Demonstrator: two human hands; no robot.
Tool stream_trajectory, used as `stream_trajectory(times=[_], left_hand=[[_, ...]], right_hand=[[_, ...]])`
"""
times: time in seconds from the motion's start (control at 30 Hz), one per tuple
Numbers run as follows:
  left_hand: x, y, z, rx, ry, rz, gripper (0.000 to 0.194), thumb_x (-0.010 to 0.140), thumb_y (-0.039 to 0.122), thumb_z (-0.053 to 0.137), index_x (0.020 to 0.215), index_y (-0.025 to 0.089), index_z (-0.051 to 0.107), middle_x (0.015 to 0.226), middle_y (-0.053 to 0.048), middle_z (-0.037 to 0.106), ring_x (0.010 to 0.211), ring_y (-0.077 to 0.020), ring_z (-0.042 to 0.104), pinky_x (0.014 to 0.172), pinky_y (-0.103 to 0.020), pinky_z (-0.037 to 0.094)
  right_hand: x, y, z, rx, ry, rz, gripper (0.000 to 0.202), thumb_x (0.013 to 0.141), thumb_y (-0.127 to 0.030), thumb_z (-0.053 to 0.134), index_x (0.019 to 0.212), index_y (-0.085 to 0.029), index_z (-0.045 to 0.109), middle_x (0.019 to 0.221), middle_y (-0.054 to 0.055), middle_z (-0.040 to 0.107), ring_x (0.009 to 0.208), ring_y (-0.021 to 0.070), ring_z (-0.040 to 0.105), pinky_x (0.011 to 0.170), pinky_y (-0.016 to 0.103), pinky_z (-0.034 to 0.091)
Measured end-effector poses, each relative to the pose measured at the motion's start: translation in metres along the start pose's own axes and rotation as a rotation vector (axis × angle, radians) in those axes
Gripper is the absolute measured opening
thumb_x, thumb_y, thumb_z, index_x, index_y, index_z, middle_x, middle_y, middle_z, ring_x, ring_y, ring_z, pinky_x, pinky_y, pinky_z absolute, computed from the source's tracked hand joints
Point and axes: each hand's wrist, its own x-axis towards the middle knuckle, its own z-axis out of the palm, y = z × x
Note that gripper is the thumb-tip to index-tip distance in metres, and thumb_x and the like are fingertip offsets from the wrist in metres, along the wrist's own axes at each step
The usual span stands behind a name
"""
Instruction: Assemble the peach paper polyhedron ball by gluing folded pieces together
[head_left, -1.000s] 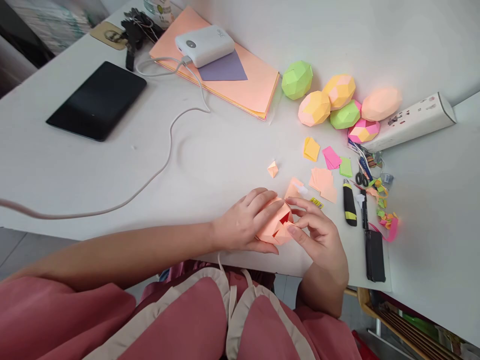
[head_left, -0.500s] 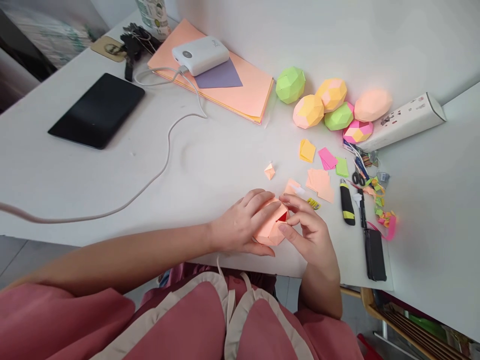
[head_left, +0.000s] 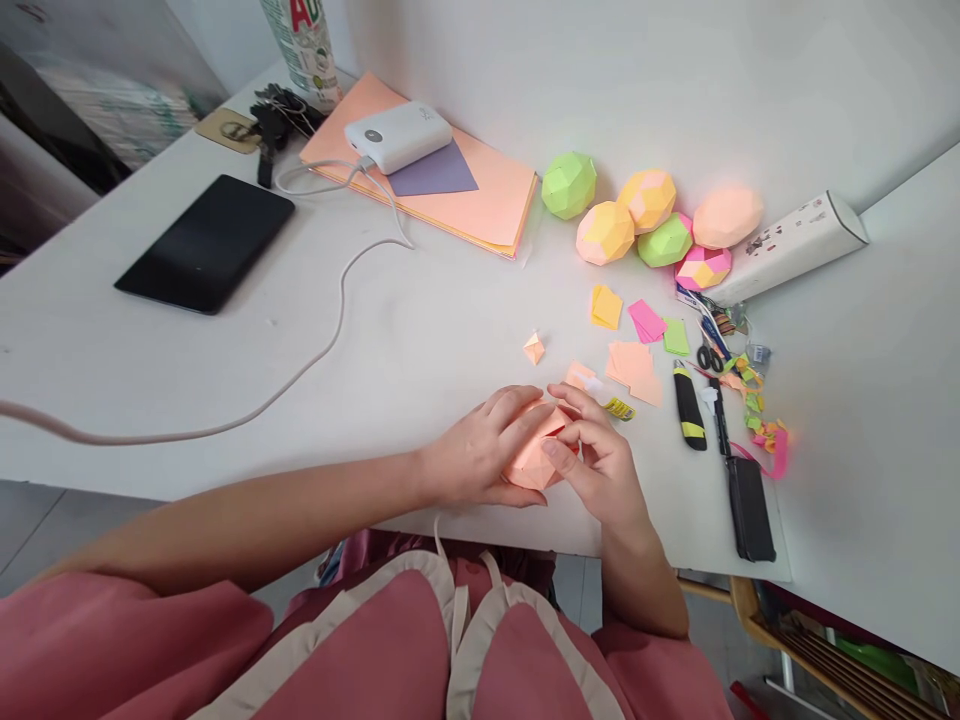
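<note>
While the left hand [head_left: 476, 450] held the peach paper ball [head_left: 531, 464] near the front edge of the worktop [head_left: 427, 340], the right hand [head_left: 605, 470] gripped it beside its gap [head_left: 556, 430]; the ball could, I think, crumple or open wider, if the hands pressed too strongly.

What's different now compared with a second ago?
The right hand has shifted toward the left hand, over the peach paper ball, whose red opening now shows narrower. Both hands still hold the ball; the small folded paper piece stays put.
</note>
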Motion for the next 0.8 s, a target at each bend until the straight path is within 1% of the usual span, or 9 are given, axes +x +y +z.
stream_trajectory(times=[0.1, 0.2, 0.3, 0.37, 0.43, 0.53, 0.6, 0.7, 0.8], left_hand=[[0.0, -0.001, 0.0, -0.012, -0.003, -0.008, 0.088, 0.083, 0.069, 0.053, 0.146, 0.015, 0.023, 0.129, -0.023, 0.044, 0.123, -0.0384, 0.047, 0.095, -0.057, 0.05], [0.0, -0.002, 0.0, -0.014, -0.003, -0.012, 0.089, 0.082, 0.071, 0.051, 0.145, 0.015, 0.024, 0.13, -0.024, 0.044, 0.122, -0.0381, 0.048, 0.096, -0.057, 0.05], [0.0, -0.002, -0.001, -0.016, -0.019, -0.015, 0.091, 0.08, 0.071, 0.055, 0.145, 0.014, 0.025, 0.13, -0.024, 0.044, 0.123, -0.0383, 0.048, 0.097, -0.056, 0.05], [0.0, -0.002, -0.002, -0.022, -0.034, -0.016, 0.093, 0.079, 0.07, 0.058, 0.146, 0.014, 0.024, 0.131, -0.024, 0.044, 0.124, -0.0387, 0.047, 0.097, -0.057, 0.05], [-0.001, -0.003, -0.003, -0.039, -0.052, -0.039, 0.095, 0.078, 0.07, 0.059, 0.147, 0.016, 0.024, 0.134, -0.025, 0.043, 0.127, -0.0391, 0.046, 0.098, -0.057, 0.049], [-0.003, -0.007, -0.004, -0.104, -0.073, -0.089, 0.096, 0.076, 0.071, 0.061, 0.148, 0.019, 0.023, 0.138, -0.024, 0.039, 0.129, -0.0387, 0.045, 0.099, -0.057, 0.05], [-0.003, -0.009, -0.003, -0.155, -0.068, -0.115, 0.095, 0.076, 0.069, 0.063, 0.148, 0.021, 0.023, 0.139, -0.023, 0.037, 0.13, -0.0378, 0.044, 0.1, -0.057, 0.049], [-0.003, -0.011, -0.002, -0.204, -0.051, -0.136, 0.092, 0.076, 0.067, 0.065, 0.147, 0.023, 0.026, 0.139, -0.021, 0.037, 0.13, -0.0371, 0.043, 0.102, -0.058, 0.047], [-0.002, -0.011, -0.003, -0.218, -0.044, -0.138, 0.086, 0.08, 0.065, 0.062, 0.146, 0.023, 0.028, 0.138, -0.02, 0.039, 0.129, -0.036, 0.044, 0.102, -0.058, 0.046]], right_hand=[[0.001, 0.0, -0.001, -0.013, -0.019, 0.024, 0.024, 0.084, -0.041, 0.067, 0.067, -0.024, 0.066, 0.139, 0.005, 0.056, 0.131, 0.0275, 0.05, 0.109, 0.049, 0.042], [0.003, 0.001, -0.003, -0.028, -0.045, 0.034, 0.026, 0.083, -0.043, 0.068, 0.065, -0.023, 0.066, 0.141, 0.005, 0.055, 0.137, 0.028, 0.044, 0.113, 0.049, 0.039], [0.004, 0.002, -0.003, -0.005, -0.07, 0.053, 0.03, 0.082, -0.044, 0.069, 0.061, -0.023, 0.065, 0.142, 0.005, 0.054, 0.142, 0.0285, 0.038, 0.114, 0.048, 0.038], [0.005, 0.003, -0.001, 0.02, -0.067, 0.063, 0.03, 0.081, -0.044, 0.07, 0.061, -0.023, 0.065, 0.143, 0.004, 0.054, 0.143, 0.0281, 0.037, 0.114, 0.048, 0.039], [0.005, 0.005, 0.001, 0.044, -0.05, 0.064, 0.028, 0.081, -0.044, 0.07, 0.062, -0.023, 0.067, 0.143, 0.004, 0.054, 0.142, 0.0277, 0.038, 0.113, 0.048, 0.04], [0.006, 0.006, 0.005, 0.077, -0.01, 0.074, 0.026, 0.08, -0.043, 0.071, 0.064, -0.023, 0.068, 0.14, 0.005, 0.057, 0.137, 0.0283, 0.046, 0.11, 0.047, 0.044], [0.008, 0.006, 0.008, 0.09, 0.01, 0.087, 0.027, 0.079, -0.043, 0.07, 0.063, -0.023, 0.067, 0.137, 0.006, 0.058, 0.133, 0.0283, 0.05, 0.107, 0.047, 0.046], [0.009, 0.005, 0.011, 0.104, 0.031, 0.085, 0.027, 0.079, -0.043, 0.07, 0.062, -0.022, 0.066, 0.135, 0.007, 0.059, 0.132, 0.0276, 0.05, 0.105, 0.045, 0.048], [0.009, 0.006, 0.012, 0.115, 0.028, 0.07, 0.027, 0.08, -0.043, 0.07, 0.063, -0.022, 0.066, 0.135, 0.008, 0.058, 0.132, 0.0264, 0.05, 0.105, 0.043, 0.047]])
